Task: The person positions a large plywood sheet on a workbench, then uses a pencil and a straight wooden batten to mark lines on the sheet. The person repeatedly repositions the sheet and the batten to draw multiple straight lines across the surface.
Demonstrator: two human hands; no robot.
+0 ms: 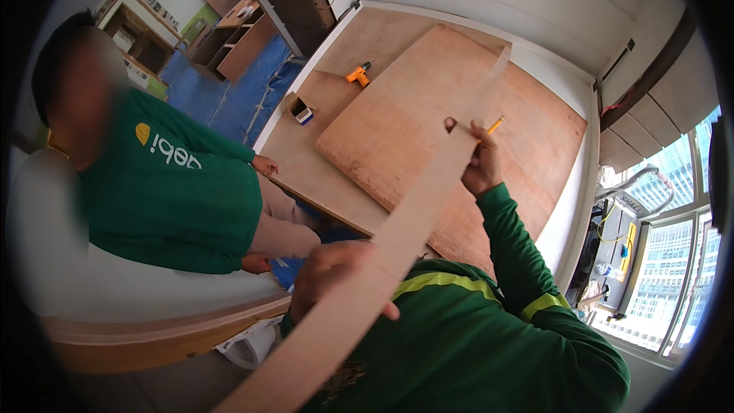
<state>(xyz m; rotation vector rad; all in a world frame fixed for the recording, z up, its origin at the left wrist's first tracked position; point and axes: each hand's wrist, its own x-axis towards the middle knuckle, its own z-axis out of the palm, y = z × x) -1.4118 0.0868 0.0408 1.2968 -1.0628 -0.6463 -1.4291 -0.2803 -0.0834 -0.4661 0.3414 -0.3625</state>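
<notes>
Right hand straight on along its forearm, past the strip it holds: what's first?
Past the strip, the right hand would probably meet the wood sheet below; depth is unclear here.

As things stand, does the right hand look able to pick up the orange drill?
Probably not: the right hand grips the wooden strip, which crosses between it and the orange drill farther off.

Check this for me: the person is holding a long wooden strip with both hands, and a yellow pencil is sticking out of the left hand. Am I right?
Not quite: you picked the wrong hand for the pencil. In the head view, the yellow pencil sticks out of the right hand, not the left hand. Both hands do hold the long wooden strip.
</notes>
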